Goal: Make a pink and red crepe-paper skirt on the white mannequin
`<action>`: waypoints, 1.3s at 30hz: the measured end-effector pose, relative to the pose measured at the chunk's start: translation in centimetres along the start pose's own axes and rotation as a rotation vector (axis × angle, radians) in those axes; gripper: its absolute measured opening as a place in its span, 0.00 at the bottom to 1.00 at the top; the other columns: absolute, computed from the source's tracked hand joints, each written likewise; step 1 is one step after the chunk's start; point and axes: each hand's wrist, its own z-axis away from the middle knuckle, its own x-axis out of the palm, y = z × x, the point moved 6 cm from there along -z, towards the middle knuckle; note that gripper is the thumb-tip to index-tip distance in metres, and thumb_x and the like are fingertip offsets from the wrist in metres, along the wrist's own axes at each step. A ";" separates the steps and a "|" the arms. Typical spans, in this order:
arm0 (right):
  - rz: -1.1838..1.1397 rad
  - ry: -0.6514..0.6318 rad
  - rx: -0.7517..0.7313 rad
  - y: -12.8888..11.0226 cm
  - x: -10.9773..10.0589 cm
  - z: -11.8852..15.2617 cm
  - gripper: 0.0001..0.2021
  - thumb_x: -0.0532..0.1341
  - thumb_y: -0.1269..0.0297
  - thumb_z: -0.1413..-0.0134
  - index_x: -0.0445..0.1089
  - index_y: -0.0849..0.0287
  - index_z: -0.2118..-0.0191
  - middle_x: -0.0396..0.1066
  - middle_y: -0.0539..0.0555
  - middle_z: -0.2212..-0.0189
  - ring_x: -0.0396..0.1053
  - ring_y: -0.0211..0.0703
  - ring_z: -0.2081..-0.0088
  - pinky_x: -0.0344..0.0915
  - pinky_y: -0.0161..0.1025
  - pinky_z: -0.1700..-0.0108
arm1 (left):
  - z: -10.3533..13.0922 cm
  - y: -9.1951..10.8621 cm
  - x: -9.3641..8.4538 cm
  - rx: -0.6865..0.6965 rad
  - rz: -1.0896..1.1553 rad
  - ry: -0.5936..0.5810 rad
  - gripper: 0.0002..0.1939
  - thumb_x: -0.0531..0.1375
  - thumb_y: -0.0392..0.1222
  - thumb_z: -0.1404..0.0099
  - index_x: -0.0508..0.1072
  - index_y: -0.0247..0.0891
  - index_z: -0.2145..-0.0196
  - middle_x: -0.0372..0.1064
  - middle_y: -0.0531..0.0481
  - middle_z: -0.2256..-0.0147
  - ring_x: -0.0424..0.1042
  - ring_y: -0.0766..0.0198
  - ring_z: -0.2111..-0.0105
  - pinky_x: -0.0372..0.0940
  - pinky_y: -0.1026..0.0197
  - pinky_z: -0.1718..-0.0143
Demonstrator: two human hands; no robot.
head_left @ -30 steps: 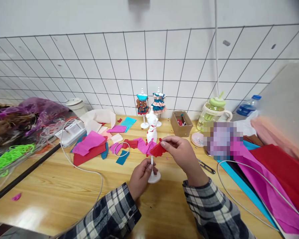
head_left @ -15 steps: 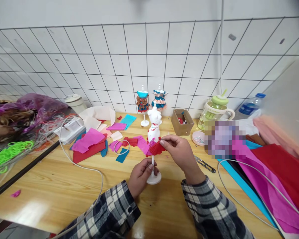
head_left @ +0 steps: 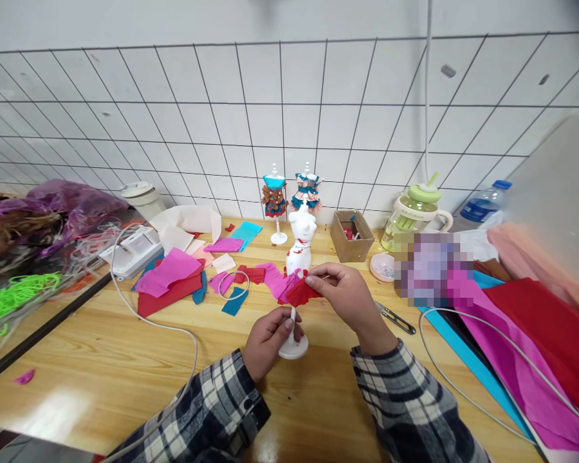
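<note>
A small white dress form [head_left: 299, 254] tilts slightly to the right in front of me, with red marks at its waist. My left hand [head_left: 270, 341] grips its thin stand just above the round white base [head_left: 294, 347]. Pleated red paper [head_left: 300, 292] and pleated magenta paper [head_left: 276, 281] hang around the form's lower edge. The thumb and fingers of my right hand [head_left: 340, 292] pinch the red paper at its right side.
Two dressed forms [head_left: 275, 196] stand by the wall. Behind are a cardboard box [head_left: 352, 236] and a green-lidded jug [head_left: 415, 212]. Snips [head_left: 395, 317] and coloured sheets [head_left: 516, 347] lie right. Paper scraps [head_left: 168, 273], a white cable [head_left: 193, 341] and green cord [head_left: 17, 299] lie left.
The dress form has tipped a little to the right at its top, and its base has shifted slightly left with my left hand. My right hand still pinches the red paper.
</note>
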 end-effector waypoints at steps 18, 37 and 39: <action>-0.105 -0.093 0.089 -0.3 0.4 0.2 0.24 0.65 0.58 0.54 0.69 0.57 0.49 0.74 0.56 0.59 0.71 0.38 0.69 0.65 0.32 0.74 | 0.1 0.8 -0.5 0.050 -0.088 -0.006 0.14 0.55 0.48 0.33 0.71 0.33 0.61 0.70 0.48 0.75 0.71 0.62 0.72 0.64 0.62 0.69; 0.364 0.467 -0.418 -1.8 0.8 2.0 0.14 0.61 0.63 0.48 0.68 0.58 0.54 0.68 0.55 0.60 0.62 0.36 0.73 0.64 0.37 0.68 | 0.2 0.2 0.7 -0.087 -0.010 0.081 0.16 0.55 0.52 0.34 0.69 0.34 0.61 0.69 0.50 0.76 0.70 0.63 0.73 0.62 0.64 0.71; 0.446 0.452 -0.547 -2.6 1.2 2.7 0.09 0.59 0.64 0.45 0.71 0.56 0.59 0.67 0.54 0.64 0.66 0.40 0.67 0.65 0.39 0.63 | 0.2 0.2 0.7 -0.087 -0.012 0.080 0.17 0.55 0.52 0.35 0.70 0.34 0.61 0.70 0.50 0.76 0.70 0.63 0.74 0.62 0.63 0.71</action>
